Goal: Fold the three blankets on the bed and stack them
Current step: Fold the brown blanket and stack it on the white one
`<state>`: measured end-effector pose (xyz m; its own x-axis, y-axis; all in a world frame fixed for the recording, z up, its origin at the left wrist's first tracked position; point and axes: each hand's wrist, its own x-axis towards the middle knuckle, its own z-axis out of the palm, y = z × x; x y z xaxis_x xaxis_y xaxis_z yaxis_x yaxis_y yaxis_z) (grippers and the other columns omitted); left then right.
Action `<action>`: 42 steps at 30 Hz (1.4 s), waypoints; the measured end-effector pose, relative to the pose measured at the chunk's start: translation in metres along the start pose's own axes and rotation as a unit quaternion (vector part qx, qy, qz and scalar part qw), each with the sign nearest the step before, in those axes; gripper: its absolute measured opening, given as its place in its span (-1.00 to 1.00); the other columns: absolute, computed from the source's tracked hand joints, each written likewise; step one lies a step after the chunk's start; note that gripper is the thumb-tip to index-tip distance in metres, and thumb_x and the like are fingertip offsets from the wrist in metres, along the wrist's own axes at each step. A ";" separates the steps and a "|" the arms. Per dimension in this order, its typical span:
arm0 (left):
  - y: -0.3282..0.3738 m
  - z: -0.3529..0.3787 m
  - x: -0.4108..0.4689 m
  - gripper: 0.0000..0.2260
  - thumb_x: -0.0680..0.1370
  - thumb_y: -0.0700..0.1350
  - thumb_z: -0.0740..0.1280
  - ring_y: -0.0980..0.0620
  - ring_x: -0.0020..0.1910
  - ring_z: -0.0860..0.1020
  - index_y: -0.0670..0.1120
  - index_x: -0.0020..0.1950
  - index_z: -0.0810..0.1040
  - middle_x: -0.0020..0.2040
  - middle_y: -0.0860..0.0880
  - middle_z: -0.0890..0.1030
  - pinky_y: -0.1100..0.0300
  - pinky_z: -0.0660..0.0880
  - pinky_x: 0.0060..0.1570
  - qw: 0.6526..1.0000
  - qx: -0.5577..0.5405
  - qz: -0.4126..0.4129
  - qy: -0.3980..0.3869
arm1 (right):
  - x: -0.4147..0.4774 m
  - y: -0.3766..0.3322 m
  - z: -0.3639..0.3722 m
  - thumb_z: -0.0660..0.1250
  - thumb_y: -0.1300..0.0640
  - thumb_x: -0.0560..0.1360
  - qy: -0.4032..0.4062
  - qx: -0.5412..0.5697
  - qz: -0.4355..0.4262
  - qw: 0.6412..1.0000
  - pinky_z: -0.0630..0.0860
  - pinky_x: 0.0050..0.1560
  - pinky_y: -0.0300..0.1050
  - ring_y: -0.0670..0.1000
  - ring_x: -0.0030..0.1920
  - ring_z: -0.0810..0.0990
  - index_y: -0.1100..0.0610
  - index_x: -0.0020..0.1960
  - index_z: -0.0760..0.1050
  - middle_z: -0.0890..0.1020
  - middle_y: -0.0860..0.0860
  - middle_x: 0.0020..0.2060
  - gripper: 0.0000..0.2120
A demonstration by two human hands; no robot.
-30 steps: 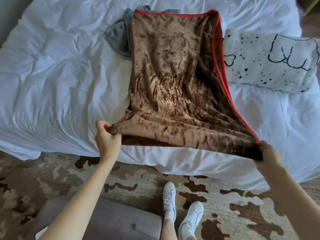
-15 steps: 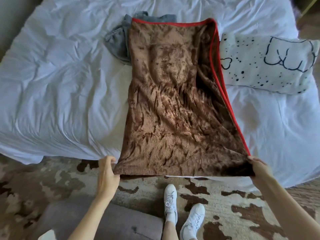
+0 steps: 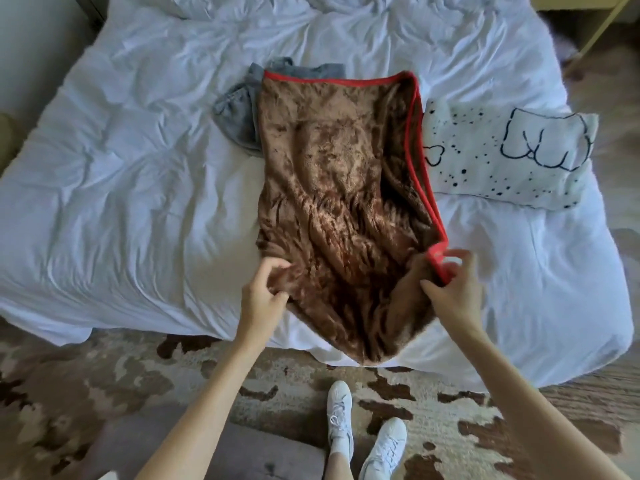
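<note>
Down the middle of the bed (image 3: 121, 174), the brown blanket (image 3: 339, 209), judged half folded, is pinched at its near end by the left grip (image 3: 261, 299) and right grip (image 3: 453, 289); the grey blanket (image 3: 239, 109) is left crumpled, nothing stacked.

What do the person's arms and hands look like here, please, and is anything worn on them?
Both arms are bare all the way from the bottom edge of the picture to the wrists: no sleeves show. The left hand and the right hand are ungloved, and no watch, bracelet or ring is visible on either. The picture is too soft to show the fingernails clearly.
</note>
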<state>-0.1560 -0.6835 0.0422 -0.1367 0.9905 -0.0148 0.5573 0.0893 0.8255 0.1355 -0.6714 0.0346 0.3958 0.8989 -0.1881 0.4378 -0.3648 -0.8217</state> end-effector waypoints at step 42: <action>0.318 -0.068 0.190 -0.61 0.44 -0.04 0.44 0.27 0.17 0.55 0.45 0.08 0.52 0.01 0.40 0.61 0.50 0.39 0.11 0.962 -0.039 0.228 -0.145 | 0.096 -0.236 -0.139 0.28 0.37 0.45 -0.176 0.019 -0.073 0.982 0.51 -0.08 -0.12 0.10 -0.05 0.58 0.27 0.10 0.53 0.61 0.15 -0.10 -0.76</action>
<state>-0.0608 -0.4746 0.3401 0.3470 0.9137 0.2116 0.4409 -0.3580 0.8231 0.1827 -0.5335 0.2853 0.0252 0.9717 -0.2350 0.4361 -0.2223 -0.8720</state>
